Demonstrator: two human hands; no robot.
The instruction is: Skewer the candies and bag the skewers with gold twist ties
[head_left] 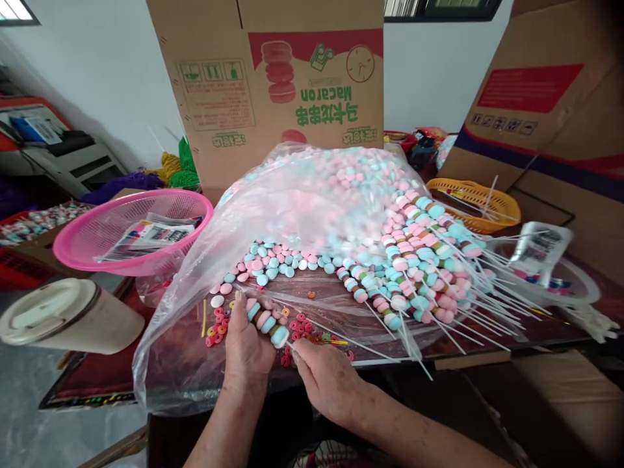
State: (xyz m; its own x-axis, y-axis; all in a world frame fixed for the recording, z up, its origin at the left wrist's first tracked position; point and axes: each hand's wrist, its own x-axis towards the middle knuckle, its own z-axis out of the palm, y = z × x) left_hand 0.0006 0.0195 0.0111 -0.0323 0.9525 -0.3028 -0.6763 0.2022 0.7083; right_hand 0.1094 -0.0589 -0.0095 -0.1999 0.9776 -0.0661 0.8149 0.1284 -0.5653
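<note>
A candy skewer (266, 322) of pink, blue and white pieces lies across my left hand (247, 348), whose fingers curl round it near the table's front edge. My right hand (329, 377) is closed in a pinch at the skewer's lower right end, by its white stick; the fingertips are partly hidden. Small red candy rings (301, 325) lie just beyond my hands, with more at the left. Behind them are loose pink and blue candies (277, 259). Finished-looking skewers (424, 260) are piled to the right, sticks pointing towards the front right.
A clear plastic bag (180, 292) spreads over the table and covers a candy heap. On the left stand a pink basket (73, 244) and a lidded cup (92, 318). An orange basket (507, 211) is at right. Cardboard boxes (219, 78) rise behind and at far right.
</note>
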